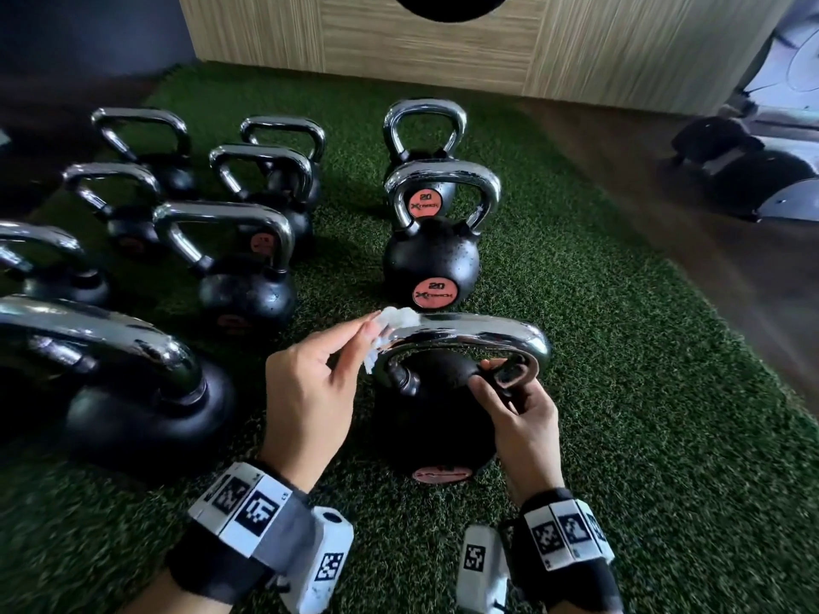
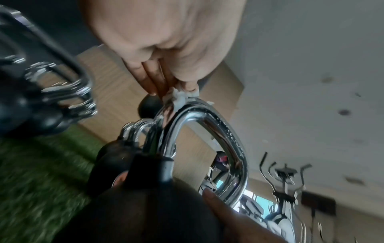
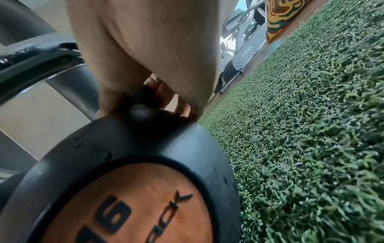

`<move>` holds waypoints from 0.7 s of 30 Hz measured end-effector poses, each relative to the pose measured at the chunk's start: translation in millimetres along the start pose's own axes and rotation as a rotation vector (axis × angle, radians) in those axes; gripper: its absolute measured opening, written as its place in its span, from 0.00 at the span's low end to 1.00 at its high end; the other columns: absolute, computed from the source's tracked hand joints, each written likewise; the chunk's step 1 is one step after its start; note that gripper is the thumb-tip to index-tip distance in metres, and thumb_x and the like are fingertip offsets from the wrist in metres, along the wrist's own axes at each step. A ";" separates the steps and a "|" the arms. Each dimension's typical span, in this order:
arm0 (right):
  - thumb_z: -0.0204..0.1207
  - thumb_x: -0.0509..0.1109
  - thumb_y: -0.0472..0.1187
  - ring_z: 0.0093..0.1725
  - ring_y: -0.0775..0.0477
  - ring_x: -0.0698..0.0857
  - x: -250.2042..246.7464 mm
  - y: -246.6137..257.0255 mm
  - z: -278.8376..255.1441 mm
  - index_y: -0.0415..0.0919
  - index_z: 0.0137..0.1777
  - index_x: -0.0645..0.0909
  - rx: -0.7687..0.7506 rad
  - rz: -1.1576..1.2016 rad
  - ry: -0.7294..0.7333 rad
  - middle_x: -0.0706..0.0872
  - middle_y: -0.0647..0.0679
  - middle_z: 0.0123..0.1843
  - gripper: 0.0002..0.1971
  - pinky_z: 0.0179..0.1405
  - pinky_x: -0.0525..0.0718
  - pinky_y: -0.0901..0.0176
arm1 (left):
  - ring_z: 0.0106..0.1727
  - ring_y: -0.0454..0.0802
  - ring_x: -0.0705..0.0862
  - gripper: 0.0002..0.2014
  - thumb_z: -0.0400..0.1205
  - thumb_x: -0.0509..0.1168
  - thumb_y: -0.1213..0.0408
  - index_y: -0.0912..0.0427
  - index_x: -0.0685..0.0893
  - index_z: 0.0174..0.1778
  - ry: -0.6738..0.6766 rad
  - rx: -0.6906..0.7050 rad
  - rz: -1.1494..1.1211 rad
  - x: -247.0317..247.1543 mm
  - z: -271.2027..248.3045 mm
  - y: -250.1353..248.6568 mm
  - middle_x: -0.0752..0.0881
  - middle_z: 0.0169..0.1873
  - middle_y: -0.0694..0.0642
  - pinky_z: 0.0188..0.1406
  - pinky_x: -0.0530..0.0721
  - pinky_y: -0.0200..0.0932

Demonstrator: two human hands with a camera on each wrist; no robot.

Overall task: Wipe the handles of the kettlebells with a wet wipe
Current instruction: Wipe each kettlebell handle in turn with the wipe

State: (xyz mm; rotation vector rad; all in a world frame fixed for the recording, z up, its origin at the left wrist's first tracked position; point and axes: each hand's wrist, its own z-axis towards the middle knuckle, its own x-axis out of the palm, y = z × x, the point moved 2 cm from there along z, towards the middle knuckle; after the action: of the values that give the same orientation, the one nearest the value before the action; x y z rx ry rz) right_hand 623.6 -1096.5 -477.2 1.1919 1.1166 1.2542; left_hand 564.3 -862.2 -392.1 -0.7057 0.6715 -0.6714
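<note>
A black kettlebell [image 1: 436, 418] with an orange label [image 3: 133, 205] and a chrome handle [image 1: 469, 336] stands on the green turf just in front of me. My left hand [image 1: 310, 387] pinches a crumpled white wet wipe [image 1: 394, 323] against the handle's left bend; the left wrist view shows the wipe [image 2: 180, 97] pressed on the chrome handle [image 2: 207, 131]. My right hand [image 1: 518, 405] grips the base of the handle's right leg, fingers curled round it where it meets the ball [image 3: 145, 102]. Small droplets lie along the chrome.
Several more chrome-handled kettlebells stand on the turf: a 20 one [image 1: 432, 254] right behind, another [image 1: 421, 139] beyond it, a large one [image 1: 133, 392] at near left. A wooden box [image 1: 443, 37] stands at the back. Gym machines [image 1: 744, 170] stand on the wood floor at right.
</note>
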 end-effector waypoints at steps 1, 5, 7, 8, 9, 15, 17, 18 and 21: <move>0.69 0.83 0.52 0.51 0.44 0.93 0.0 1.3 -0.4 0.49 0.53 0.89 -0.001 -0.002 -0.001 0.94 0.47 0.51 0.15 0.51 0.93 0.43 | 0.54 0.36 0.92 0.12 0.89 0.68 0.55 0.54 0.92 0.63 -0.017 -0.036 -0.037 0.4 -4.3 7.4 0.93 0.55 0.44 0.51 0.91 0.37; 0.69 0.83 0.53 0.50 0.48 0.93 -0.6 3.1 -0.7 0.49 0.51 0.89 -0.012 -0.044 -0.025 0.94 0.50 0.49 0.14 0.52 0.92 0.42 | 0.39 0.59 0.93 0.10 0.84 0.69 0.59 0.47 0.90 0.59 -0.027 -0.236 -0.126 13.0 -34.2 33.4 0.93 0.42 0.39 0.37 0.90 0.66; 0.69 0.83 0.53 0.50 0.50 0.93 -0.4 3.2 -1.6 0.50 0.50 0.89 -0.016 -0.057 -0.044 0.94 0.51 0.48 0.13 0.53 0.92 0.41 | 0.40 0.57 0.94 0.08 0.83 0.68 0.56 0.41 0.90 0.54 -0.041 -0.304 -0.213 21.8 -52.0 37.0 0.94 0.39 0.37 0.37 0.92 0.58; 0.70 0.83 0.52 0.50 0.50 0.93 0.5 3.4 -1.9 0.50 0.50 0.89 -0.014 -0.055 -0.042 0.94 0.51 0.49 0.13 0.53 0.92 0.41 | 0.44 0.49 0.95 0.08 0.83 0.68 0.56 0.39 0.90 0.53 -0.062 -0.329 -0.265 25.3 -60.2 38.0 0.94 0.42 0.35 0.40 0.92 0.44; 0.70 0.83 0.52 0.49 0.50 0.93 1.0 4.0 -2.1 0.50 0.50 0.89 -0.014 -0.055 -0.037 0.94 0.51 0.49 0.12 0.53 0.92 0.41 | 0.48 0.42 0.94 0.08 0.84 0.68 0.56 0.41 0.91 0.54 -0.077 -0.364 -0.319 28.4 -67.1 39.0 0.94 0.45 0.36 0.43 0.90 0.33; 0.62 0.84 0.60 0.49 0.47 0.93 -9.3 14.4 2.9 0.49 0.47 0.90 0.015 -0.136 0.023 0.95 0.50 0.47 0.20 0.49 0.93 0.43 | 0.44 0.42 0.95 0.11 0.79 0.77 0.60 0.55 0.93 0.57 -0.041 -0.266 -0.230 29.4 -67.2 38.2 0.95 0.44 0.43 0.42 0.93 0.41; 0.63 0.83 0.59 0.50 0.51 0.93 -16.5 22.5 0.1 0.51 0.48 0.91 -0.010 -0.196 0.089 0.95 0.53 0.48 0.17 0.49 0.91 0.51 | 0.41 0.39 0.94 0.10 0.79 0.79 0.60 0.55 0.94 0.55 -0.037 -0.245 -0.193 25.6 -58.2 40.0 0.95 0.40 0.42 0.38 0.92 0.40; 0.64 0.83 0.57 0.51 0.53 0.93 -20.7 25.8 -2.6 0.52 0.48 0.91 -0.022 -0.233 0.118 0.95 0.55 0.48 0.15 0.51 0.89 0.53 | 0.40 0.38 0.94 0.10 0.78 0.79 0.58 0.56 0.95 0.54 -0.027 -0.246 -0.157 24.5 -53.8 41.6 0.95 0.40 0.42 0.37 0.92 0.42; 0.66 0.80 0.51 0.55 0.60 0.91 -32.9 37.6 -16.4 0.57 0.49 0.91 -0.046 -0.346 0.192 0.94 0.60 0.51 0.11 0.58 0.84 0.55 | 0.39 0.36 0.93 0.15 0.78 0.79 0.54 0.59 0.95 0.55 -0.002 -0.280 -0.066 28.6 -39.3 43.7 0.95 0.41 0.46 0.39 0.92 0.44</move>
State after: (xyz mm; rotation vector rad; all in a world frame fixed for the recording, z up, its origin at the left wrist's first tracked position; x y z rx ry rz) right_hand 603.6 -1130.3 -442.2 0.8123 1.3613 1.1331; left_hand 566.3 -871.8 -456.7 -0.9908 0.7510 -0.6434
